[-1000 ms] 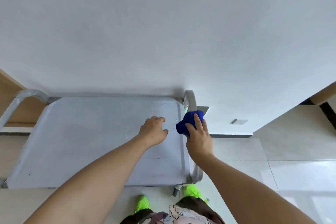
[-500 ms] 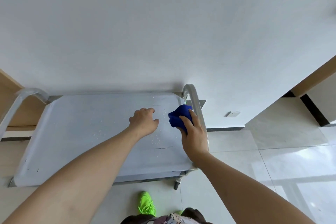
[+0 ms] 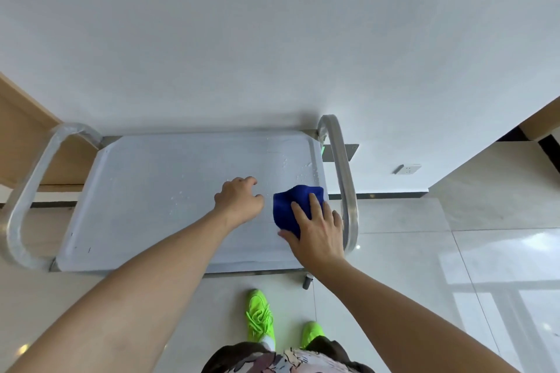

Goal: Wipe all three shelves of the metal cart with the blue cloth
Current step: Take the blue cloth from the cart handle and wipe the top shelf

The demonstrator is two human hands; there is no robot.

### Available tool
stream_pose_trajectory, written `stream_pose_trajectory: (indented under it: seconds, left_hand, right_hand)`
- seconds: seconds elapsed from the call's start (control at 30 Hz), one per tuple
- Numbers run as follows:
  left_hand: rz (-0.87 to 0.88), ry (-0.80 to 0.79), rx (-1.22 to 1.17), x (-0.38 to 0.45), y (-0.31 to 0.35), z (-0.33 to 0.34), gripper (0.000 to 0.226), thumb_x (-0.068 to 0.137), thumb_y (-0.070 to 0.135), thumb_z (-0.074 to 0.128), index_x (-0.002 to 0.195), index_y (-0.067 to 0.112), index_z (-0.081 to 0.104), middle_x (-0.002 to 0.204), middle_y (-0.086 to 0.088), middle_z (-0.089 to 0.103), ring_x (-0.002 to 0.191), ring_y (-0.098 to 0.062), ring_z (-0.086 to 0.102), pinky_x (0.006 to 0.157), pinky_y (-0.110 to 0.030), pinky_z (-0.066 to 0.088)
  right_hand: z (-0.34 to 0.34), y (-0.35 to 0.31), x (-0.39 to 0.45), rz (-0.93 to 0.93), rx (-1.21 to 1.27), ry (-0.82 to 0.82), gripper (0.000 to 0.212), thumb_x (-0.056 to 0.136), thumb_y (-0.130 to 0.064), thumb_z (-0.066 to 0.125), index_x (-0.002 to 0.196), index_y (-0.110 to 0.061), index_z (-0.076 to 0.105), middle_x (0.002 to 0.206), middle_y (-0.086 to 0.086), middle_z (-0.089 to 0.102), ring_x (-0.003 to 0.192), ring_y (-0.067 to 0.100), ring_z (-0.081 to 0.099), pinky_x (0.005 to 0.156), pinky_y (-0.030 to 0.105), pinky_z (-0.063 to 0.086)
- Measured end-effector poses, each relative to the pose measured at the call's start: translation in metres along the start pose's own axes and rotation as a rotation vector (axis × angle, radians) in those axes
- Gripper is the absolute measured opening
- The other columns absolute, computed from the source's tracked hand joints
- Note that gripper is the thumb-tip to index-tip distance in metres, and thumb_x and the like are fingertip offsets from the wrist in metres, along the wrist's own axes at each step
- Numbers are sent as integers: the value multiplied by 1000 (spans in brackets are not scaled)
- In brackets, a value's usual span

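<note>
Right hand: the right hand (image 3: 318, 230) is lying flat with its fingers straight and spread, pressing down on the blue cloth (image 3: 292, 206) right of the frame's centre; the thumb is reaching out to the left along the cloth's lower edge.
Blue cloth: it is sitting bunched on the top shelf (image 3: 151, 191) of the metal cart (image 3: 188, 266), near the shelf's right edge and just beside the right handle (image 3: 342, 179); its lower right part is lying under the fingers.
Left hand: the left hand (image 3: 239, 201) is resting on the shelf at the middle of the frame, just left of the cloth and apart from it, its fingers curling under loosely and holding nothing.
Top shelf: it is stretching across the middle of the frame, grey and flat, with water droplets (image 3: 303, 172) showing above the cloth and a few more left of the left hand.
Handles: a curved metal tube is standing at each end of the cart, the left handle (image 3: 27, 197) being at the frame's left edge.
Lower shelves: they are hiding under the top shelf and cannot be seen.
Floor: pale tiles are showing at the bottom and right of the frame, where two bright green shoes (image 3: 259, 316) are standing just below the cart's near edge.
Wall: a white wall is filling the upper frame, with a socket (image 3: 409, 169) low at the right.
</note>
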State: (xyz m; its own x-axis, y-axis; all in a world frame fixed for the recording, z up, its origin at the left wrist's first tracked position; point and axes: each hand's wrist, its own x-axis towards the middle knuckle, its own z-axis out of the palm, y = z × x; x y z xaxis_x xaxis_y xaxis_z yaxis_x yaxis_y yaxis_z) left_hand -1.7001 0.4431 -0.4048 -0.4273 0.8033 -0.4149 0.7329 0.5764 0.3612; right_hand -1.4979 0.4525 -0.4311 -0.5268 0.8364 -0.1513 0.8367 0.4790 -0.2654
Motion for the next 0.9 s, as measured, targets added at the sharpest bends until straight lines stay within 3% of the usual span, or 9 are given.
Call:
stream_pose_trajectory:
  seconds: [0.07, 0.27, 0.4, 0.6, 0.7, 0.9]
  left_hand:
    - [2, -7, 19, 5, -4, 4, 53, 89, 36, 46, 141, 24, 44, 143, -5, 47, 128, -29, 43, 100, -43, 42]
    - [40, -13, 23, 21, -22, 15, 51, 91, 39, 49, 139, 22, 48, 144, -5, 47, 130, -27, 43, 103, -43, 42]
    - [87, -48, 3, 36, -35, 27, 53, 94, 43, 51, 141, 18, 46, 148, -7, 42, 138, -27, 33, 109, -41, 36]
    - [207, -92, 176, 68, -41, 41, 59, 98, 47, 40, 151, 22, 29, 162, -9, 16, 148, -30, 10, 119, -47, 18]
    - [229, -101, 259, 83, -41, 43, 59, 99, 50, 34, 152, 26, 22, 164, -7, 7, 149, -31, 1, 119, -54, 10]
    - [181, -126, 227, 107, -46, 44, 62, 99, 50, 33, 154, 29, 15, 164, -6, 0, 149, -33, -4, 119, -55, 7]
  right_hand:
    - [19, -1, -6, 22, -58, -151, 76, 94, -73, 36, 156, -32, 23, 167, 14, 9, 150, 39, 10, 118, 57, 11]
    - [58, -15, 3, 3, 0, -237, 76, 96, -73, 17, 159, -29, 17, 169, 11, 0, 153, 36, -8, 121, 56, -2]
    - [78, -18, 28, 34, -4, -258, 71, 97, -71, 11, 159, -36, 10, 169, 2, -5, 151, 34, -19, 119, 60, -11]
    - [104, -5, 27, 114, -74, -226, 71, 93, -77, -1, 157, -46, -1, 167, -10, -14, 150, 33, -24, 114, 66, -17]
    - [111, -6, 30, 141, -62, -191, 70, 94, -79, 5, 157, -47, 2, 167, -10, -11, 151, 32, -24, 114, 67, -16]
    - [117, -6, 47, 185, -53, -162, 64, 98, -73, 8, 157, -48, 5, 168, -10, -4, 152, 31, -20, 115, 68, -10]
